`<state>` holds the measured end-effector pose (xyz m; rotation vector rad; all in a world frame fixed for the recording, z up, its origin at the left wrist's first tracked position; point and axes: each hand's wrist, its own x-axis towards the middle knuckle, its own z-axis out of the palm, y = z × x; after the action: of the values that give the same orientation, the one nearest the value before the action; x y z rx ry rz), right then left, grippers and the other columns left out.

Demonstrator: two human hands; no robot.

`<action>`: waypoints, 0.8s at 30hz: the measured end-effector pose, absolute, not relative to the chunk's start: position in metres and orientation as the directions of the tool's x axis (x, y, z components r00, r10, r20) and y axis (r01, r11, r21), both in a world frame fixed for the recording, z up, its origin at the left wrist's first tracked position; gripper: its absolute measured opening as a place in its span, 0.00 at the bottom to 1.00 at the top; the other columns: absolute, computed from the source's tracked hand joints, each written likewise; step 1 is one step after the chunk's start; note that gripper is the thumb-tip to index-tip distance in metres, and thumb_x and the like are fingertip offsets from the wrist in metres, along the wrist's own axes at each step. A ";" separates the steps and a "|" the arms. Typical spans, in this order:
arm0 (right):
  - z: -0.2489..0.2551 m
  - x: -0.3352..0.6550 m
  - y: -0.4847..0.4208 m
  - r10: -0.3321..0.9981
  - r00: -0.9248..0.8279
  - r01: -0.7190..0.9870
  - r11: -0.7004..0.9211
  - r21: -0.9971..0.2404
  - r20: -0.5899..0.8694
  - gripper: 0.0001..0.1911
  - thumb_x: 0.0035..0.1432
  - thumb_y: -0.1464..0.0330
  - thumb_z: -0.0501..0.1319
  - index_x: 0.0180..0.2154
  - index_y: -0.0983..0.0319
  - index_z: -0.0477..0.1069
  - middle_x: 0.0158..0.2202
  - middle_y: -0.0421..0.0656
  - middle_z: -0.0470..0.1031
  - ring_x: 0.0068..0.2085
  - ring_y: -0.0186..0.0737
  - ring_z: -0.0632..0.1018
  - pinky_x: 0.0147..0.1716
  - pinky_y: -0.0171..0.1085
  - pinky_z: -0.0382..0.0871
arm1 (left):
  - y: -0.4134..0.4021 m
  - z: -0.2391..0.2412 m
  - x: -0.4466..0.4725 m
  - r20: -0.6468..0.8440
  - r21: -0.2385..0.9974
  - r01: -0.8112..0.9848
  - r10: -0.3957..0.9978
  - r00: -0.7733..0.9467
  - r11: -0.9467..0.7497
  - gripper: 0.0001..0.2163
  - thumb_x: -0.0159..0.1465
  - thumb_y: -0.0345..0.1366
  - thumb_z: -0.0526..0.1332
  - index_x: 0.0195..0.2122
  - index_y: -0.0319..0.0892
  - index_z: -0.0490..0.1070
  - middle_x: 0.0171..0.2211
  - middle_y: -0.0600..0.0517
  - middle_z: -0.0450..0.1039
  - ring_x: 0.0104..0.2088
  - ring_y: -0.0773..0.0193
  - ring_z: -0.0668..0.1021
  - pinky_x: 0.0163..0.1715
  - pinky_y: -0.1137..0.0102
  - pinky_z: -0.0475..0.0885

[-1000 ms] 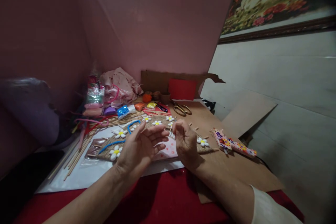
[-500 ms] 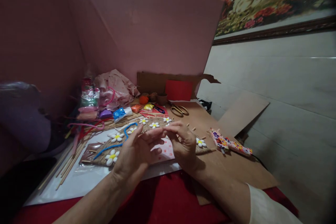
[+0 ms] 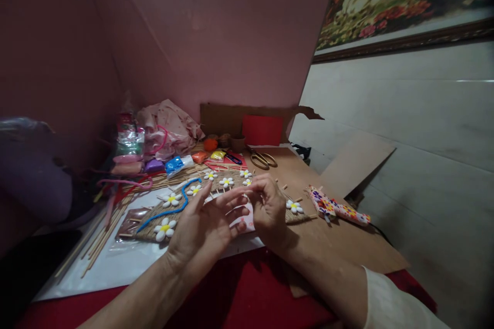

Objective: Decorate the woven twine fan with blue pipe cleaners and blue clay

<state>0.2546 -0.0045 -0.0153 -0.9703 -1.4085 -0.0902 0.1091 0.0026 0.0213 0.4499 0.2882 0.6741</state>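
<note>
My left hand (image 3: 206,231) is turned palm up with its fingers stretched out and apart. Closed in a pinch, my right hand (image 3: 268,211) meets the left fingertips; whatever lies between its fingers is hidden or too small to name. Beneath both hands lies a twine-wrapped panel (image 3: 150,234) with stick ends poking from its edges. White clay flowers with yellow centres, such as the flower (image 3: 165,229), dot its surface. A wavy blue clay strip (image 3: 165,212) runs along its left part. Pink patterned material (image 3: 249,218) shows partly behind my fingers.
Thin wooden sticks (image 3: 100,239) lie at the left on a white sheet (image 3: 92,277). Behind are clay packets, including a blue packet (image 3: 174,165), and scissors (image 3: 262,158). A flower-patterned glue gun-shaped object (image 3: 335,208) rests on brown cardboard (image 3: 347,247) at the right.
My right hand has shifted slightly, its fingers curling tighter at the left fingertips. My left fingers have spread and moved a little to the right. The things on the table stay put.
</note>
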 end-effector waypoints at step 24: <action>-0.020 0.250 -0.010 0.642 0.262 0.375 0.620 -0.689 0.720 0.18 0.66 0.63 0.47 0.24 0.61 0.61 0.20 0.36 0.59 0.23 0.30 0.63 0.24 0.32 0.57 | 0.010 0.027 0.107 -0.177 0.450 -0.668 0.792 0.584 0.593 0.18 0.62 0.42 0.54 0.40 0.29 0.73 0.42 0.35 0.74 0.48 0.49 0.74 0.47 0.62 0.72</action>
<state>0.2505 -0.0097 -0.0203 -0.9564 -1.3501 0.2239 0.1073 0.0100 0.0269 0.3554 0.3815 0.8727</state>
